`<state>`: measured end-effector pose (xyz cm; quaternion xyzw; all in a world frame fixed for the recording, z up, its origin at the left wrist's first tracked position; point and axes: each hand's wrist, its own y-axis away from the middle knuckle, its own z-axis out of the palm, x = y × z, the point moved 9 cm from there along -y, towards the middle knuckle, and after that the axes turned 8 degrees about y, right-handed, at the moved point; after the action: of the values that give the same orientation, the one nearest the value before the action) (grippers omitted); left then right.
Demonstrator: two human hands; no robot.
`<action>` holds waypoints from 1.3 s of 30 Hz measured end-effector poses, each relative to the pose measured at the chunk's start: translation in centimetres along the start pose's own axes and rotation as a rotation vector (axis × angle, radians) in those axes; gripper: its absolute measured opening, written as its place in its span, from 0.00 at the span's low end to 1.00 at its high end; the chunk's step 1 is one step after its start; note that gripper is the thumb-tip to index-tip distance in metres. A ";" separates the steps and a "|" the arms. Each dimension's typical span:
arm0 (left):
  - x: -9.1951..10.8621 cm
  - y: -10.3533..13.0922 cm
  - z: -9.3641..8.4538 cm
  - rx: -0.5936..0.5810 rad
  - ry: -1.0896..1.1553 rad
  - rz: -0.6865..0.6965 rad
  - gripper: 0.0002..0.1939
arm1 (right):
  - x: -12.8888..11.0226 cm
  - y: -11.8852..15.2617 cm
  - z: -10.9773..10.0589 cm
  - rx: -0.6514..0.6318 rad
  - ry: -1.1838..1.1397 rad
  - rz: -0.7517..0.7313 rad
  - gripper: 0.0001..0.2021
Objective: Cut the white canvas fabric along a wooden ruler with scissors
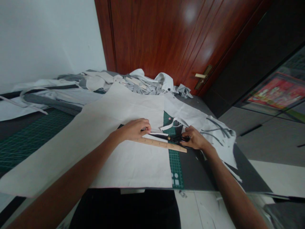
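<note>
A large piece of white fabric (140,165) lies spread over the table in front of me. My right hand (194,139) is closed around the handles of black scissors (175,138), whose blades point left along the fabric. At the blade end, my left hand (138,128) pinches the white fabric between thumb and fingers. Just below the scissors a wooden ruler (164,144) rests on the fabric, its left end hidden near my left hand. Something dark shows beside my left wrist, mostly covered.
Green cutting mats (175,162) show beneath the fabric. Fabric scraps (145,82) are heaped along the back edge, with folded grey and white cloth (64,97) at left. More white fabric (190,109) with grey strips lies at right. A wooden door (162,38) stands behind the table.
</note>
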<state>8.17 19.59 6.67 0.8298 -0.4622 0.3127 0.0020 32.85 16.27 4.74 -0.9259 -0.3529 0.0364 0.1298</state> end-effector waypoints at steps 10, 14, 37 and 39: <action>0.0 0.0 0.0 -0.001 0.002 -0.010 0.07 | -0.3 -0.1 -0.3 0.004 0.002 -0.002 0.18; 0.2 0.0 0.0 -0.001 -0.002 -0.002 0.08 | -0.3 -0.1 -0.2 0.002 -0.003 -0.012 0.18; 0.0 0.0 0.0 -0.005 -0.012 0.001 0.09 | -0.3 -0.1 -0.2 -0.021 -0.006 -0.009 0.20; 0.1 0.0 0.0 -0.004 -0.012 0.000 0.08 | -0.3 -0.1 -0.2 -0.025 -0.009 -0.005 0.20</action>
<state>8.21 19.55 6.69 0.8318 -0.4627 0.3066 0.0008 32.56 16.12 4.98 -0.9264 -0.3561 0.0357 0.1168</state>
